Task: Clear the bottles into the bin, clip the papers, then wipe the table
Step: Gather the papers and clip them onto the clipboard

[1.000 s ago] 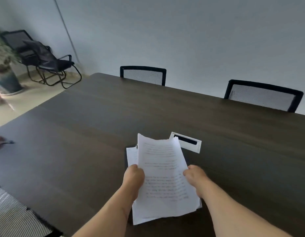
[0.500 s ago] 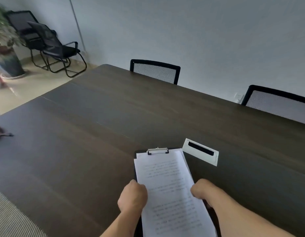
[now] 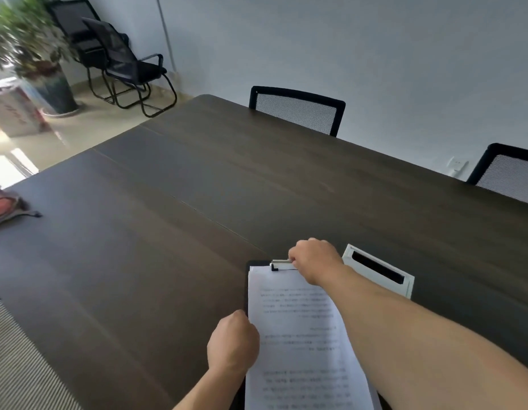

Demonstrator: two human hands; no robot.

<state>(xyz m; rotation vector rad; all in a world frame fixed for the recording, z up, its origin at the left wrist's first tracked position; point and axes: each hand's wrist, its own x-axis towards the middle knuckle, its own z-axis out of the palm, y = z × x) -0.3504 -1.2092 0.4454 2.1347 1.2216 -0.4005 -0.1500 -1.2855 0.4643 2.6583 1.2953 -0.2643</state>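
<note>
A stack of printed white papers [image 3: 298, 344] lies on a black clipboard [image 3: 254, 265] near the front edge of the dark wooden table [image 3: 197, 202]. My right hand [image 3: 314, 260] is at the top of the board, fingers closed on the metal clip [image 3: 280, 264]. My left hand [image 3: 233, 346] grips the left edge of the papers and board around mid-height. A reddish cloth [image 3: 4, 207] lies at the table's far left edge. No bottles are in view.
A white cable-port frame [image 3: 378, 269] is set into the table just right of the clipboard. Two mesh-backed chairs [image 3: 296, 109] [image 3: 506, 173] stand along the far side. Spare chairs [image 3: 124, 63], a potted plant [image 3: 29, 48] and a box stand on the floor at back left.
The papers went from held up in both hands to lying flat on the clipboard. My right hand then left the papers' right edge and reached up to the clip.
</note>
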